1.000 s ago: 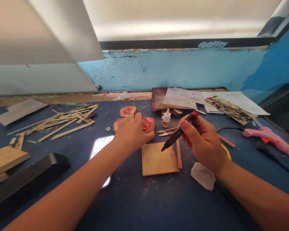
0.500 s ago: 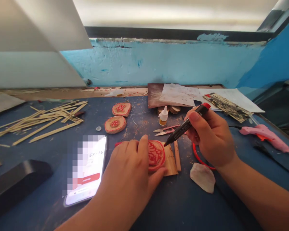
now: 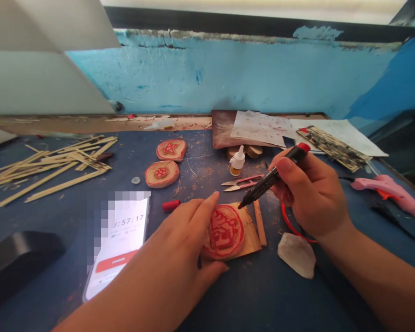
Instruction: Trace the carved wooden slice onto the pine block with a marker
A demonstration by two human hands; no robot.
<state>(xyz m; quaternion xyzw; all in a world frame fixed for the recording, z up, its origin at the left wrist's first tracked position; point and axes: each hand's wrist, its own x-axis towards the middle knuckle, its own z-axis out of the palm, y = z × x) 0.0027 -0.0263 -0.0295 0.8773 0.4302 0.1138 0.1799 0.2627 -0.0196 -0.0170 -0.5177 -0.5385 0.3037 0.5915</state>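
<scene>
My left hand (image 3: 190, 235) steadies a round wood slice (image 3: 226, 230) with a red drawing and a red rim line, fingers along its left side and thumb below. The fingers hide part of its left edge. Under the slice lies a flat piece of wood (image 3: 252, 237). My right hand (image 3: 304, 189) grips a black marker (image 3: 263, 184) with a red end. Its tip points down at the slice's upper right edge; I cannot tell whether it touches. A red marker cap (image 3: 170, 205) rests beside my left fingers.
Two more decorated wood slices (image 3: 162, 174) lie behind. Around me are a phone (image 3: 124, 240), wooden sticks (image 3: 65, 168), thread snippers (image 3: 242, 183), a small glue bottle (image 3: 237, 162), a pale stone-like piece (image 3: 297, 256), a pink glue gun (image 3: 389, 191) and a black object (image 3: 24, 258).
My left fingers have loosened and shifted left, uncovering more of the slice and the red cap. The marker still hovers near the slice's upper right. The view has tilted slightly down.
</scene>
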